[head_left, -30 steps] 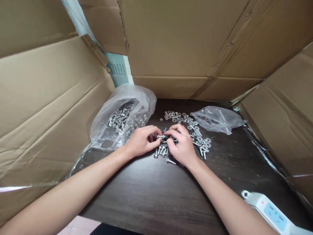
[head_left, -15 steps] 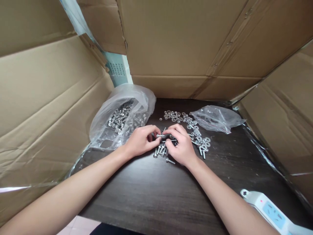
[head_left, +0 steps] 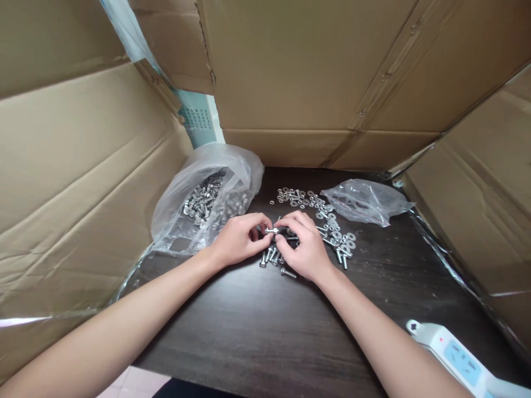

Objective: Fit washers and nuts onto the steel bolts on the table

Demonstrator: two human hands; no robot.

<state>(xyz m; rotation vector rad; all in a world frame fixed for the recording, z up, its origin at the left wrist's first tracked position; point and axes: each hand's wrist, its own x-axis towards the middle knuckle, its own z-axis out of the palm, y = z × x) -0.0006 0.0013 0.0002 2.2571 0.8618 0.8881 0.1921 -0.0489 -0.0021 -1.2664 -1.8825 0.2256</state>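
Note:
Thumb and fingers of my left hand [head_left: 238,239] pinch a silver bolt [head_left: 269,231] at its head end. The bolt lies level, its tip pointing right. A small bright nut [head_left: 276,230] sits at that tip, between the thumb and forefinger of my right hand [head_left: 303,243], which are closed on it. Whether the nut's thread has caught is too small to tell. Several loose bolts [head_left: 271,255] lie on the table just below my hands, and a single bolt [head_left: 288,272] rests nearer me. Part of this pile is hidden under my right hand.
A clear plastic bag [head_left: 166,221] full of bolts stands open at the left. Washers and nuts [head_left: 332,223] lie in a curved band behind and right. A flattened plastic bag [head_left: 367,200] is beyond them. Cardboard walls [head_left: 290,72] surround the dark table [head_left: 249,331]; a power strip [head_left: 452,354] sits front right.
My right thumb and forefinger have come together at the bolt's tip, where the nut now shows. The left hand keeps its hold on the bolt almost in place.

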